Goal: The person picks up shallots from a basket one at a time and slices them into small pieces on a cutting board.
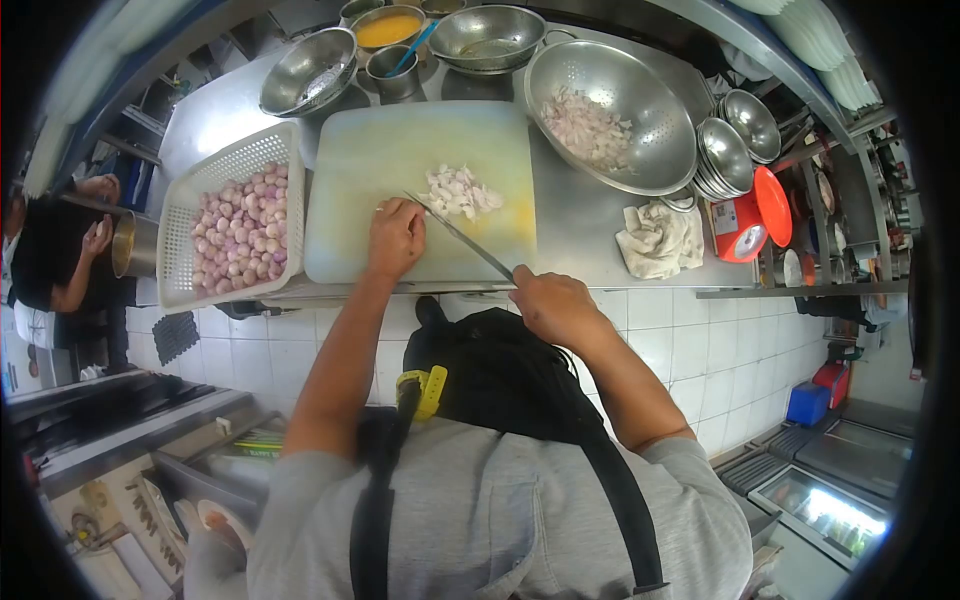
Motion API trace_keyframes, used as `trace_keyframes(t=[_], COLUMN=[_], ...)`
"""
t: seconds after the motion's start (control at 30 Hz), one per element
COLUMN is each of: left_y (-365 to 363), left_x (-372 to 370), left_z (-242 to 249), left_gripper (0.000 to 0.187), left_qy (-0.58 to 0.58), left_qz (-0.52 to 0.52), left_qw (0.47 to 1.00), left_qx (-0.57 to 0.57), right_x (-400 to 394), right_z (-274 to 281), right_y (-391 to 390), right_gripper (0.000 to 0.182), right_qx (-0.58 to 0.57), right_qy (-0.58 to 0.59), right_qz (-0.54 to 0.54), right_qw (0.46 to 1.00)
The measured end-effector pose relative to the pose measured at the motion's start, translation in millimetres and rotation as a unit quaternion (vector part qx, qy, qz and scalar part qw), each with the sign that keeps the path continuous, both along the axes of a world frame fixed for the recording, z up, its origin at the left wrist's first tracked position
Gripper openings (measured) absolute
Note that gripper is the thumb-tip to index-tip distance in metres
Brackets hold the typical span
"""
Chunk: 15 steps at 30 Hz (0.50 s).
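My right hand is closed around the handle of a kitchen knife, whose blade slants up and left over the cutting board. Close to the knife's tip, my left hand rests on the board with its fingers curled in; whatever lies under them is hidden. A small heap of chopped shallots sits on the board just beyond the blade. To the left, a white plastic basket holds many whole peeled shallots. On the right, a large steel colander contains more chopped shallots.
Steel colanders, a steel cup and a bowl of orange liquid line the back. A crumpled cloth, stacked steel bowls and a red scale stand right. Another person is at far left.
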<state>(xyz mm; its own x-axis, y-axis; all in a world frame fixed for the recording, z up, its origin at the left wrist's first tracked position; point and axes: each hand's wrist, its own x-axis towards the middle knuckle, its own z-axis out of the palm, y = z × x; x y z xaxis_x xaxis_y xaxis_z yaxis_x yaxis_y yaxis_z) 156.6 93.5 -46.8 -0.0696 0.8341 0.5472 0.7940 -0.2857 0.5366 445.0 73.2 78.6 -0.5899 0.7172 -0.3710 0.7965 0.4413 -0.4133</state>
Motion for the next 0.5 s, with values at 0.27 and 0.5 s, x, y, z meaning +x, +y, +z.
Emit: trace_keyframes(t=[0.27,0.5], left_y=[-0.7,-1.0], left_x=[0.0,-0.1], left_z=[-0.8,0.6], left_gripper=[0.011,0.012], left_qy=[0.012,0.017], left_qz=[0.004,0.007], left_qw=[1.000,1.000], left_qx=[0.000,0.009], right_x=[-0.9,-6.0], right_z=[-0.5,3.8], right_y=[1.4,4.4], right_gripper=[0.025,0.024], right_qx=[0.006,-0.017], right_qy=[0.008,-0.009], right_qz=[0.007,0.006], right_qw=[1.000,1.000])
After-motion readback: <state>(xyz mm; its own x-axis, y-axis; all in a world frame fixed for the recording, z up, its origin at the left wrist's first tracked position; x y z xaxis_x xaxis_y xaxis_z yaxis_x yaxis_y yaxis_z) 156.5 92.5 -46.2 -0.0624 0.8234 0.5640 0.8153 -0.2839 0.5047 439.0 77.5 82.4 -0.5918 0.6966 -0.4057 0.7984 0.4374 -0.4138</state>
